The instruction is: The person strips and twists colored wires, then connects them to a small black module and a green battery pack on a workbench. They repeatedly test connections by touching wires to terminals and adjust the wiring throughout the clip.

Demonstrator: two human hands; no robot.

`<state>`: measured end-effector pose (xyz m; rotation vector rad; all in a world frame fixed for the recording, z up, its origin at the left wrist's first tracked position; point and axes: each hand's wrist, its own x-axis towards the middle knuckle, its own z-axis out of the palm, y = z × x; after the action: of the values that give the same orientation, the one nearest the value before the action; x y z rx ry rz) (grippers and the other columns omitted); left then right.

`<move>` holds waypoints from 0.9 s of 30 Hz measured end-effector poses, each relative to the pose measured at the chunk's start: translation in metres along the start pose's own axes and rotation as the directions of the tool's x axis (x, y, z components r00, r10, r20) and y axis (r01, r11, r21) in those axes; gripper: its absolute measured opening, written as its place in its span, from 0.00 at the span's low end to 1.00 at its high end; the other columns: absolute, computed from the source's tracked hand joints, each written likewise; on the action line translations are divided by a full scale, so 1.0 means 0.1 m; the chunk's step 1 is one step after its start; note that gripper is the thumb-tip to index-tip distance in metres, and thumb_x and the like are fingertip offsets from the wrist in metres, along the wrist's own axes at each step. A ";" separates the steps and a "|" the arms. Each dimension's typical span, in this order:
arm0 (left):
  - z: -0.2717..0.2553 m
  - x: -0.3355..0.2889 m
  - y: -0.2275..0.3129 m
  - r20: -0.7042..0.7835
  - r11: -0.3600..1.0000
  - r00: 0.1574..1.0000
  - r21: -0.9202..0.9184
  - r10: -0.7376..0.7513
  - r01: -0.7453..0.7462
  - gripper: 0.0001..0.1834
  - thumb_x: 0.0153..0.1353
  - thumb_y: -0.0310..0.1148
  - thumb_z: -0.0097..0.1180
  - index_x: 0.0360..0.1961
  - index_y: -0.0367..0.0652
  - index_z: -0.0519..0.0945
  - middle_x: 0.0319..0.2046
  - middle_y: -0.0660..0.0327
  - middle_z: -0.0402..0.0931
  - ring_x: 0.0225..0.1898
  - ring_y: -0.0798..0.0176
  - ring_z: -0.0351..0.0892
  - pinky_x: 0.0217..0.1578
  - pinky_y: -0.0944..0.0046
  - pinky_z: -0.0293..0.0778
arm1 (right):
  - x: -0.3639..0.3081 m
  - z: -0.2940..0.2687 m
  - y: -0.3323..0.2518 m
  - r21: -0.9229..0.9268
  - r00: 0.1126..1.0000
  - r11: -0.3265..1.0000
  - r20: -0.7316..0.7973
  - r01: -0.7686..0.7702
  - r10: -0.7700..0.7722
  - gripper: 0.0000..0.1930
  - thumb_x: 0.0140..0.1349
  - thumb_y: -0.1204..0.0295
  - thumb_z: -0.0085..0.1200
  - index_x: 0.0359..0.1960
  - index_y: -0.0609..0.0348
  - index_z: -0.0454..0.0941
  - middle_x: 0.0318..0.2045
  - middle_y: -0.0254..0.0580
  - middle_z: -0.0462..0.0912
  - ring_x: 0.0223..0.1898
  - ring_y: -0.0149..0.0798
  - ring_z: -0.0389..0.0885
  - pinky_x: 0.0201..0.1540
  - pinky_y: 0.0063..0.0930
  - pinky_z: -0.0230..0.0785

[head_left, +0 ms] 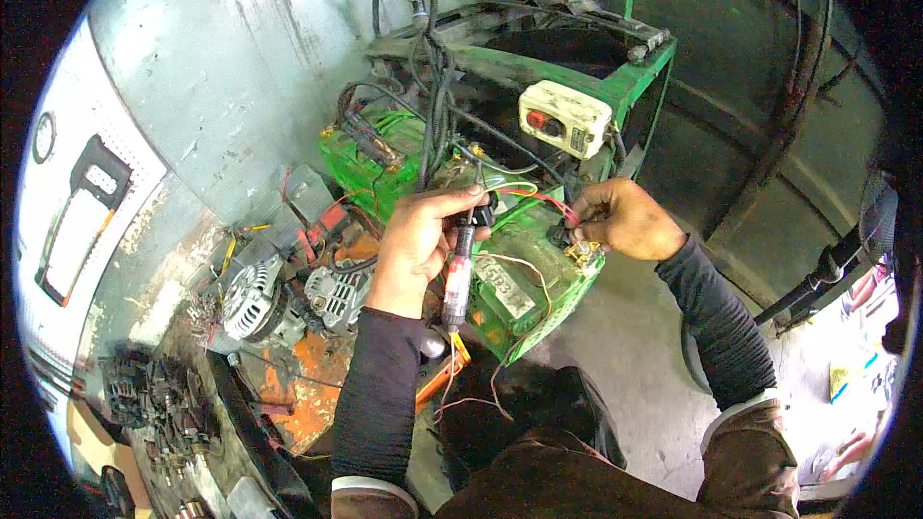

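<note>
My left hand (409, 240) is closed around a test light (460, 279) with a clear, reddish barrel, its tip upward. The same fingers also hold a small black connector (484, 213). Thin red wires (550, 198) and a green-yellow wire (511, 184) stretch from there toward the right. My right hand (630, 219) pinches the red wires' far end close to a terminal (583, 250) of a green battery (543, 312); whether it touches the terminal, I cannot tell. A pale lead (495, 380) trails from the test light's lower end and loops by the battery.
Beyond is a second green battery (344, 159) under hanging black cables (437, 86). A dirty white box with a red switch (565, 119) sits before a green metal frame (644, 82). Alternators (252, 303) and loose parts cover the worn orange bench (322, 375) on the left.
</note>
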<state>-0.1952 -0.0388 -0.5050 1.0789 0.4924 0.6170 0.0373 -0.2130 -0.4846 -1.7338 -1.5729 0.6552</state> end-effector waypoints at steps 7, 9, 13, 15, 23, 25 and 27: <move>-0.01 -0.01 0.01 0.003 1.000 1.000 0.025 -0.001 0.001 0.11 0.60 0.33 0.66 0.39 0.35 0.84 0.34 0.57 0.84 0.31 0.63 0.83 0.32 0.62 0.85 | 0.00 0.00 -0.02 0.056 0.998 0.996 -0.008 -0.065 0.066 0.11 0.53 0.78 0.64 0.39 0.64 0.85 0.30 0.41 0.86 0.32 0.34 0.82 0.37 0.30 0.76; 0.00 -0.01 0.00 0.012 1.000 1.000 -0.003 0.010 -0.010 0.11 0.60 0.33 0.66 0.39 0.35 0.84 0.34 0.57 0.84 0.30 0.63 0.83 0.32 0.62 0.85 | -0.01 0.01 -0.01 0.063 0.998 0.996 -0.011 -0.055 0.056 0.11 0.53 0.78 0.64 0.39 0.64 0.85 0.30 0.41 0.86 0.32 0.34 0.82 0.37 0.31 0.76; 0.01 -0.03 0.00 -0.007 1.000 1.000 -0.005 0.002 -0.002 0.11 0.61 0.33 0.66 0.38 0.34 0.84 0.34 0.56 0.84 0.30 0.63 0.83 0.31 0.63 0.85 | -0.03 0.02 0.00 0.058 0.999 0.997 0.000 -0.052 0.052 0.09 0.56 0.81 0.61 0.40 0.65 0.84 0.30 0.38 0.87 0.30 0.28 0.80 0.32 0.24 0.73; 0.02 -0.04 0.00 -0.003 1.000 1.000 -0.020 0.008 -0.008 0.12 0.61 0.33 0.66 0.38 0.34 0.84 0.34 0.56 0.84 0.30 0.63 0.83 0.31 0.63 0.84 | -0.03 0.01 0.01 0.060 0.999 0.997 -0.004 -0.054 0.054 0.09 0.56 0.81 0.61 0.40 0.65 0.84 0.30 0.38 0.87 0.29 0.28 0.81 0.32 0.24 0.74; 0.02 -0.05 -0.01 -0.029 0.999 0.999 -0.026 0.029 -0.029 0.13 0.61 0.33 0.66 0.41 0.33 0.84 0.35 0.55 0.84 0.32 0.61 0.84 0.33 0.61 0.85 | 0.00 0.03 0.09 0.029 0.999 0.999 -0.038 0.039 -0.037 0.11 0.52 0.76 0.64 0.38 0.64 0.85 0.28 0.46 0.86 0.31 0.36 0.83 0.38 0.32 0.76; 0.01 -0.06 0.00 -0.020 0.999 1.000 -0.031 0.020 -0.020 0.13 0.61 0.32 0.66 0.41 0.33 0.84 0.37 0.53 0.84 0.35 0.61 0.84 0.33 0.60 0.86 | -0.01 0.04 0.03 0.012 0.999 1.000 -0.053 -0.009 0.010 0.11 0.51 0.77 0.63 0.38 0.63 0.84 0.27 0.44 0.85 0.32 0.36 0.83 0.38 0.33 0.76; 0.01 -0.08 0.01 -0.005 0.999 0.999 -0.036 0.032 -0.032 0.13 0.61 0.32 0.66 0.41 0.33 0.84 0.37 0.53 0.84 0.35 0.61 0.84 0.34 0.59 0.86 | -0.03 0.06 -0.08 0.124 0.999 0.992 -0.049 -0.001 0.007 0.16 0.52 0.78 0.61 0.45 0.61 0.81 0.31 0.43 0.84 0.34 0.38 0.84 0.39 0.34 0.76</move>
<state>-0.2008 -0.0443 -0.5029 1.0530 0.4670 0.6546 0.0275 -0.2150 -0.4822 -1.6501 -1.4644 0.6921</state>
